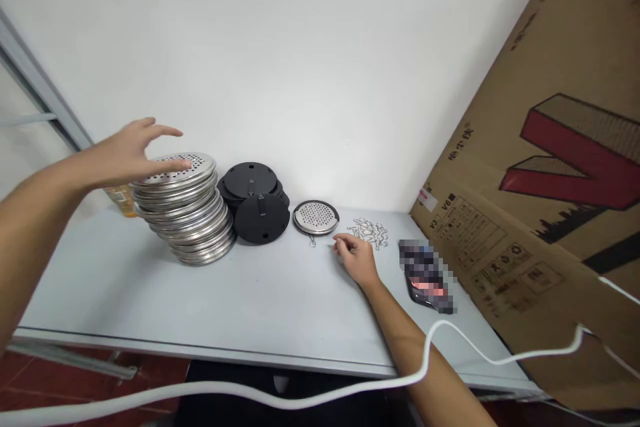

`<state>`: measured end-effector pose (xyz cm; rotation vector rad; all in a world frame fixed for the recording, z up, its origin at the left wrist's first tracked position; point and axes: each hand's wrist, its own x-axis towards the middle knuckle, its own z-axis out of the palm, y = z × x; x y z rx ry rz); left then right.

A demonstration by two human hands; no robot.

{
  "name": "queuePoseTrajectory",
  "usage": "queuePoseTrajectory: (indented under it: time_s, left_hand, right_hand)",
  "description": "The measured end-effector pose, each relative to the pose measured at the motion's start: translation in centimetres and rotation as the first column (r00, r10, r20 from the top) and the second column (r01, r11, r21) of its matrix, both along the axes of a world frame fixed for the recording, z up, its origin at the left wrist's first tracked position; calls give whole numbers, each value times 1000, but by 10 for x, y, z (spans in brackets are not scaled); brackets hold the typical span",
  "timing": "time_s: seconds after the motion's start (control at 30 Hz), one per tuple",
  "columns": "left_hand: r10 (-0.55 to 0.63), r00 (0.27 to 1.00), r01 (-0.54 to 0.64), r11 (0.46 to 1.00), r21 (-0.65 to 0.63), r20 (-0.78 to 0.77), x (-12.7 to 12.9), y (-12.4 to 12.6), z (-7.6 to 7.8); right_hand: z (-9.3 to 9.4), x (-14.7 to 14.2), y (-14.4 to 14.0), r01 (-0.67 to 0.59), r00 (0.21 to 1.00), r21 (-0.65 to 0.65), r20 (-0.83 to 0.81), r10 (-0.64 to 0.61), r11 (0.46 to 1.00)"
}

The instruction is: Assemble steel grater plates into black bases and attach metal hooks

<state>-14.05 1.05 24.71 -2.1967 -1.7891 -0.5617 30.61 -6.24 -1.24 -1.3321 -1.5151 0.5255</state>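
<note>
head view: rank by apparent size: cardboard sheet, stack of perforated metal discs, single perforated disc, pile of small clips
1. cardboard sheet
2. stack of perforated metal discs
3. single perforated disc, roughly level with the pile of small clips; too alike to rank.

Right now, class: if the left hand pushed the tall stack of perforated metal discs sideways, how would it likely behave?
The stack of metal discs already leans, its layers offset, so it would probably slide apart or topple rather than move as one. The smooth metal looks slippery. The left hand touches only the top disc, which would likely skid off alone.
</note>
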Motion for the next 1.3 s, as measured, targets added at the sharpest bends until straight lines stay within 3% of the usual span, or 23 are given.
queuePoseTrajectory:
  time_s: [0.1,0.2,0.27,0.33,0.47,0.57,0.63,0.73,0.8,0.87,0.97,1.07,1.17,1.3]
  left_hand:
    - [-41,994,20,978,-209,-99,-6,33,2]
    - [-106,994,104,884,-455,20,0,40,5]
    - [-13,995,66,835,-546,100,7,38,8]
    - [71,990,10,821,-570,119,11,36,11]
    - [-11,998,38,866,-498,57,9,40,18]
    - [-126,991,103,939,-329,-52,15,38,32]
    - [-178,977,158,974,-161,-119,33,26,42]
    - [-313,936,313,950,-25,-164,85,-14,40]
    - [-462,883,456,886,-83,-80,130,-47,17]
    - [-558,830,545,807,-228,8,174,-76,-25]
    - [-581,807,558,692,-459,107,223,-98,-102]
    - [-552,812,552,617,-560,192,248,-97,-164]
    - [-542,810,560,600,-571,225,254,-87,-192]
    - [-515,825,552,646,-528,232,244,-79,-190]
  right_hand:
    - [0,5,1,38,990,-50,-135,-44,998]
    - [1,7,2,47,981,-60,-185,-57,997]
    - [1,7,2,40,984,-67,-173,-51,997]
    - [1,6,3,30,987,-74,-153,-41,997]
    - [1,6,2,24,990,-79,-134,-35,997]
    - [1,6,2,29,989,-75,-143,-39,997]
    - [1,6,2,29,989,-81,-143,-40,996]
    - [5,3,2,37,984,-75,-171,-49,997]
    - [9,1,0,13,971,-68,-239,-29,998]
    - [11,-2,-4,-62,937,-98,-348,24,993]
    - [10,-4,-15,-199,885,-178,-455,98,964]
    - [7,-6,-27,-188,945,-204,-306,120,961]
    - [6,-7,-33,-37,992,-178,-123,15,983]
    - [7,-8,-32,-2,985,-161,-170,-26,987]
